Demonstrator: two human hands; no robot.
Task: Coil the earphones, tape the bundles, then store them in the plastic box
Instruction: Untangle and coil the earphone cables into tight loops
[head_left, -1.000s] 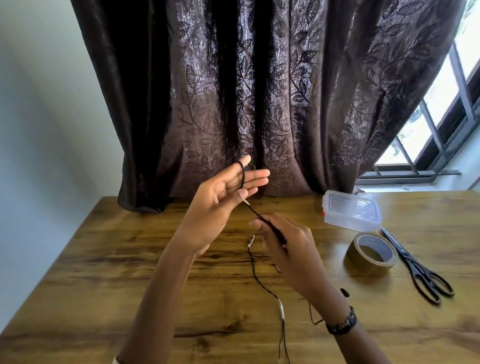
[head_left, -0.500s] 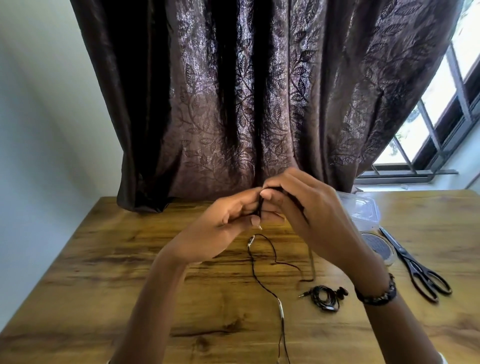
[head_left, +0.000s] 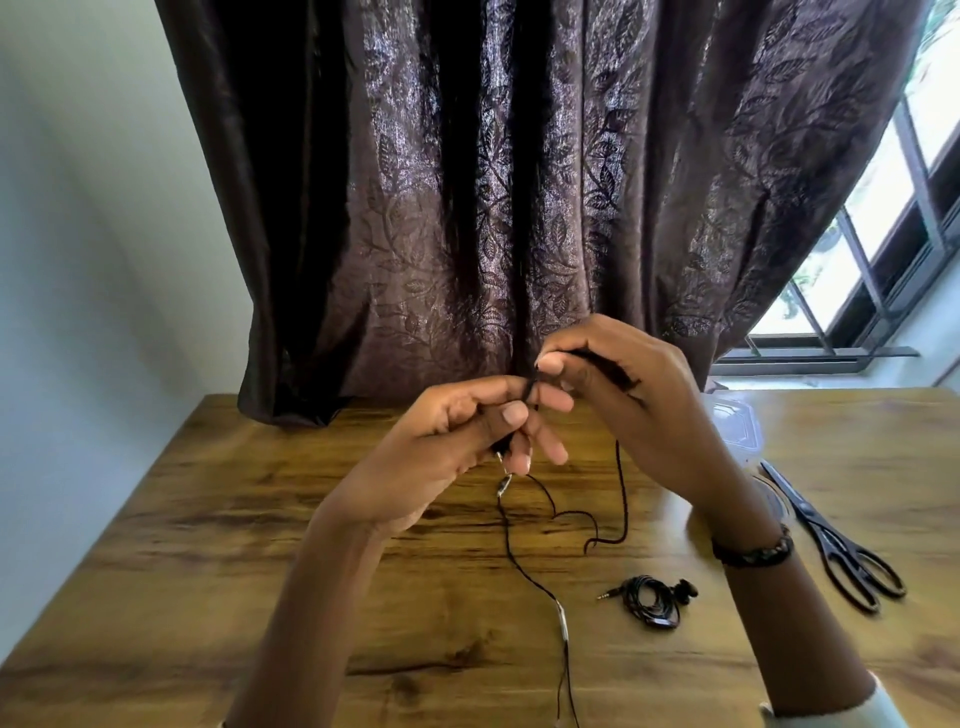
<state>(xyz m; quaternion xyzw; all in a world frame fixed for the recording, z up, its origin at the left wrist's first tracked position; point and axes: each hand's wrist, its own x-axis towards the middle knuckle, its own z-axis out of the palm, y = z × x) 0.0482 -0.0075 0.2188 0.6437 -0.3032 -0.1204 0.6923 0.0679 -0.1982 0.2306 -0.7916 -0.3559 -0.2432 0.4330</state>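
- Now your left hand (head_left: 436, 457) grips the cord (head_left: 511, 551).
- Your right hand (head_left: 628, 410) pinches it too.
- Coiled earphones (head_left: 652, 600) lie on the table (head_left: 208, 545), near right.

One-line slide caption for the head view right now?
Both hands, left hand and right hand, wind a black earphone cable above the table.

hands: left hand (head_left: 441, 447) and right hand (head_left: 634, 405) are held together above the middle of the table (head_left: 208, 571), toward its far edge
loose earphone cable (head_left: 524, 561): is hung from the hands and trailed to the near edge
coiled earphones (head_left: 652, 600): are laid right of that cable (apart from it)
scissors (head_left: 836, 545): are placed near the right edge
plastic box (head_left: 737, 423): is set behind the scissors, partly hidden by the right hand
curtain (head_left: 519, 197): is hung behind the far edge
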